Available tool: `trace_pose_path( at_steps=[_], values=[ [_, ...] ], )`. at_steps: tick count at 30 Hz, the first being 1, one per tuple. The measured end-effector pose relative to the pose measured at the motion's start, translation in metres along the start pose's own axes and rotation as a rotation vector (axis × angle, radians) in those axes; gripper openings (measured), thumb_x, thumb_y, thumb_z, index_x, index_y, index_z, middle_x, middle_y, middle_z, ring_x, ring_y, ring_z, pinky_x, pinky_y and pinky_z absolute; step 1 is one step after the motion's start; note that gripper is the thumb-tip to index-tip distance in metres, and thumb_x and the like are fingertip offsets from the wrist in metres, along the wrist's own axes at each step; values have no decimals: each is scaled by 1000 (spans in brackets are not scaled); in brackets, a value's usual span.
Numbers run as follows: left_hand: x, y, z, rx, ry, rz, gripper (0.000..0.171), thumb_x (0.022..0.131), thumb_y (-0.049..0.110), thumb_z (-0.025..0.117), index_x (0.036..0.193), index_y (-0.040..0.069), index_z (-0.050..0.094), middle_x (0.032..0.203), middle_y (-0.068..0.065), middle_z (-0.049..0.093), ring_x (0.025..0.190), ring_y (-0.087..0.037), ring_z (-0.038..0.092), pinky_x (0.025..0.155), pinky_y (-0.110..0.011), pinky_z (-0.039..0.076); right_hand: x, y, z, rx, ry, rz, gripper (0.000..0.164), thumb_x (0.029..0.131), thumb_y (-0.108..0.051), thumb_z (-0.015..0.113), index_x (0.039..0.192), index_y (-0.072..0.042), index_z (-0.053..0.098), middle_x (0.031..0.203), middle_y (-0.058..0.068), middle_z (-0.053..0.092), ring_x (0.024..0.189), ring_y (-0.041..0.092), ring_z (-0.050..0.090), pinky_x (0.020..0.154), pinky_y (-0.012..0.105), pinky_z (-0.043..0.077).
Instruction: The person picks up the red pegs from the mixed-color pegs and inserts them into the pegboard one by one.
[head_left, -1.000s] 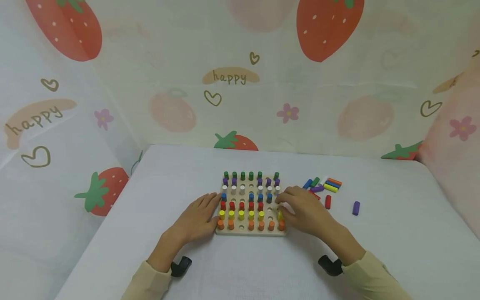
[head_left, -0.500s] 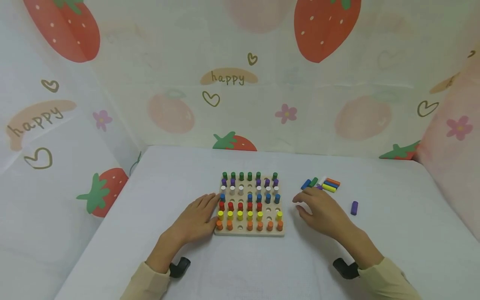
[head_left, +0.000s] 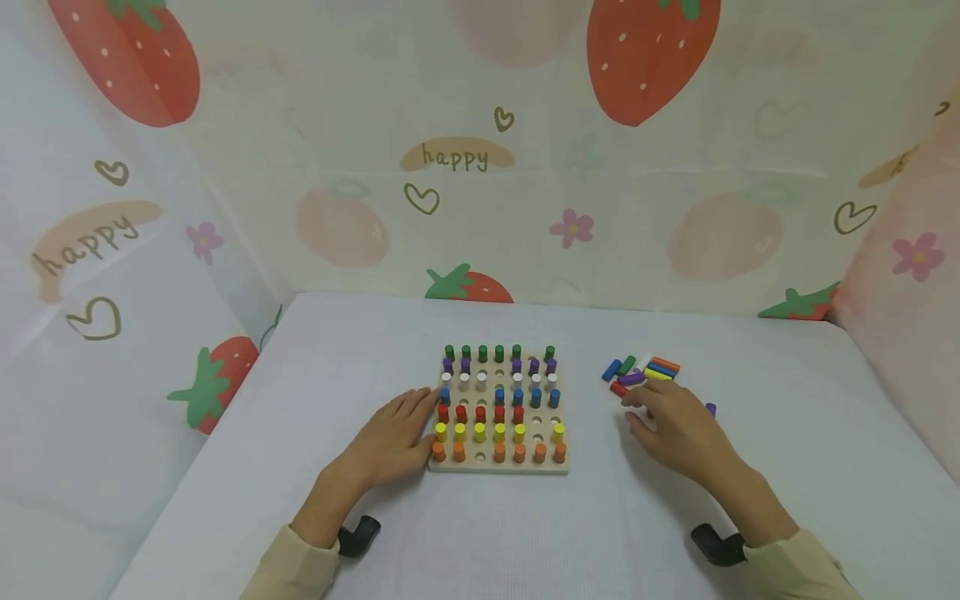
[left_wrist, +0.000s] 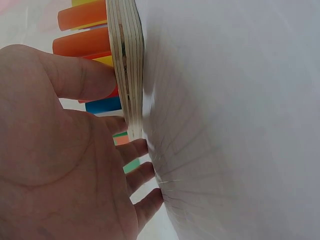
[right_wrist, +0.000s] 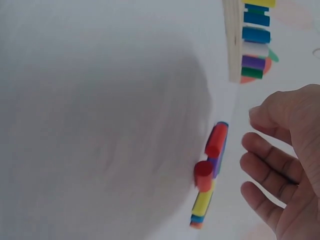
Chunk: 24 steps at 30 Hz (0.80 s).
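Observation:
A wooden pegboard stands on the white cloth with rows of green, purple, white, blue, red, yellow and orange pegs upright in it; several holes are bare. Along its left edge rests my left hand, fingers extended, thumb touching the board's side. My right hand hovers over the loose pegs right of the board, its fingers loosely bent and holding nothing. Just beyond its fingertips lie a red peg and a purple peg. A second red peg appears in the right wrist view; the hand hides it from the head camera.
Behind the right hand lie loose blue, green, white, orange and yellow pegs. Another purple peg is partly covered by that hand. A strawberry-printed curtain closes off the table's back.
My right hand has let go of the board's right side, where a yellow peg now stands uncovered, and moved right to the loose pegs. The left hand stays at the board.

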<state>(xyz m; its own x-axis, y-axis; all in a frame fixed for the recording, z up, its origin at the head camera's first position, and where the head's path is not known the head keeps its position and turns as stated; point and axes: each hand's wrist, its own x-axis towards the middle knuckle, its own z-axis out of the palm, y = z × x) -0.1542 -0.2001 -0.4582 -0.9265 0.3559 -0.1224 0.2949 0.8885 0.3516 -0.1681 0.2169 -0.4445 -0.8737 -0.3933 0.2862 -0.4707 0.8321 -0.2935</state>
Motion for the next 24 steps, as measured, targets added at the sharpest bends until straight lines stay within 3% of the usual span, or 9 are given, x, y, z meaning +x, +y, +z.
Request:
trace_pose_path(
  at_steps=[3, 10, 18, 24],
  values=[
    [-1, 1, 0, 0, 3, 1, 67, 105, 29, 47, 166, 6, 31, 172, -19, 34, 161, -43, 30, 132, -62, 26, -3, 4, -1, -8, 8, 22, 19, 89, -9, 81, 107, -8, 78, 97, 4, 74, 82, 16, 61, 74, 37, 57],
    [-2, 2, -2, -6, 6, 6, 68, 105, 29, 47, 166, 4, 31, 171, -20, 35, 161, -44, 30, 132, -63, 26, -4, 12, -1, -33, -2, 133, 18, 90, -13, 80, 106, -6, 78, 101, 13, 77, 97, 32, 69, 85, 52, 62],
    [-1, 0, 0, -7, 5, 9, 69, 104, 29, 48, 165, 4, 32, 171, -20, 35, 160, -44, 31, 132, -63, 27, -4, 16, 0, -46, 21, 207, 13, 91, -13, 77, 98, -3, 76, 93, 14, 72, 85, 29, 66, 75, 47, 60],
    [0, 1, 0, 0, -1, 7, 68, 105, 29, 48, 166, 5, 31, 172, -19, 34, 161, -43, 30, 132, -62, 26, -4, 19, 0, -51, 28, 264, 22, 90, -18, 80, 100, 1, 78, 96, 19, 75, 85, 33, 70, 74, 49, 62]
  ],
)
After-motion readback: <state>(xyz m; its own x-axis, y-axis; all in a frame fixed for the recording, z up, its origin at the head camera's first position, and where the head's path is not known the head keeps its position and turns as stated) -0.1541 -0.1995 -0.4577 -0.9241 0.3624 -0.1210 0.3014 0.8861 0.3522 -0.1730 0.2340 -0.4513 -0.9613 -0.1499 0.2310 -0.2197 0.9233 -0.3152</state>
